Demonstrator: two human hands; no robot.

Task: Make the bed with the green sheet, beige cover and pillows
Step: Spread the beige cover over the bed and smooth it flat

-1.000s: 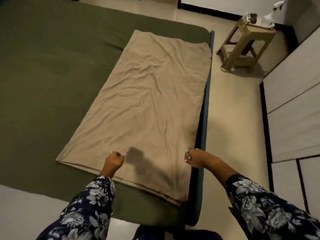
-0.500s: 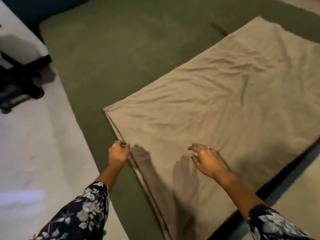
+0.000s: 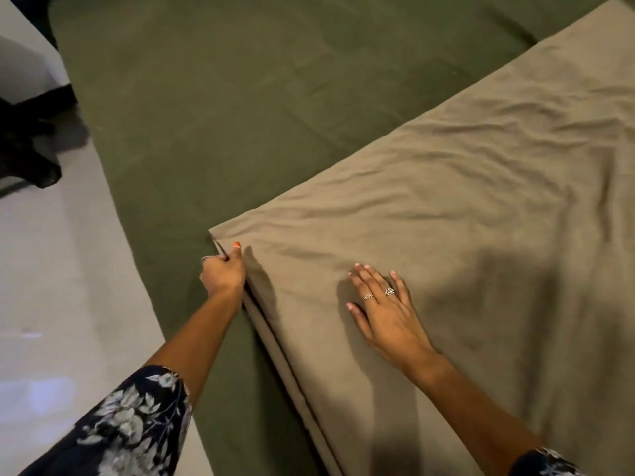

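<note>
Far left there's pale floor (image 3: 51, 286) and something dark on it that I can't make out. Then the bed, with the green sheet (image 3: 240, 97) already spread flat over it, only a few soft creases.

The left hand (image 3: 223, 273) sits right at the near-left corner of the beige cover (image 3: 464, 201), fingers curled and pinching the cover's folded edge where the layers stack up. The cover is folded into a long strip lying on top of the sheet, its long axis running from the corner by the hands up and away toward the top right.

The right hand (image 3: 385, 304) is on top of the cover, just beside that corner, flat, fingers spread and pressing the fabric down. The two hands are apart, not touching.

My guess is the next bit is opening the cover out to the left over the bare green. The left hand is the nearer one to that edge and already has it, with the right working as an anchor. No pillows visible here.
</note>
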